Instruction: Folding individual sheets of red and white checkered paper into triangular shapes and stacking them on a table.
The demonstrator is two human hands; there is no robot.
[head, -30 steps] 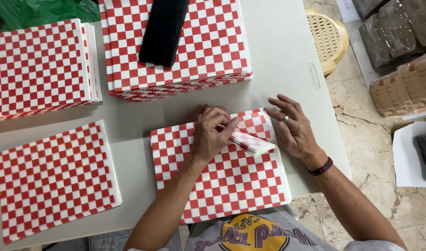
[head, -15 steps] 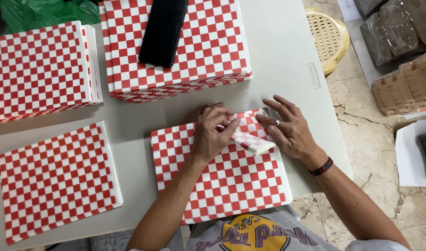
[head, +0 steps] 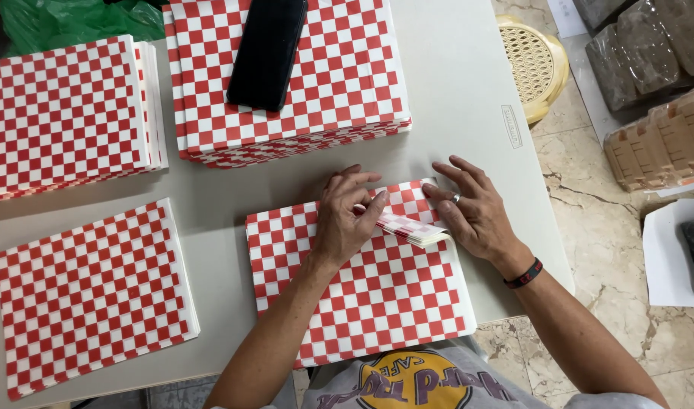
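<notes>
Four lots of red-and-white checked paper lie on the desk [head: 453, 98], and three run out of sight: the far stack [head: 324, 83] is cut by the top edge, the far-left stack [head: 59, 113] by the left edge, and the near-left sheets [head: 89, 295] reach the left border. The near middle stack [head: 377, 295] is partly covered by the person's forearm and left hand [head: 345, 220]. How many sheets are in the folded corner [head: 411, 226] cannot be made out; its layered edge shows, while its left part is hidden under the left hand's fingertips.

The left hand lies flat, fingers together, pressing that turned-over corner down. The right hand [head: 475, 212], fingers spread and gripping nothing, rests against the right edge of the fold, with a ring on one finger and a dark band at the wrist.

Compared with a second ago, both hands have kept their places at the far right corner of the stack; the fold looks pressed a little flatter and the right hand's fingers sit slightly closer to it.

A black slab-shaped object [head: 267, 49] lies on the far stack. Green plastic [head: 74, 19] shows at the far left. Off the desk to the right stand a yellow woven stool [head: 536, 64] and wrapped brown packages [head: 650, 53] on the tiled floor [head: 589, 197].
</notes>
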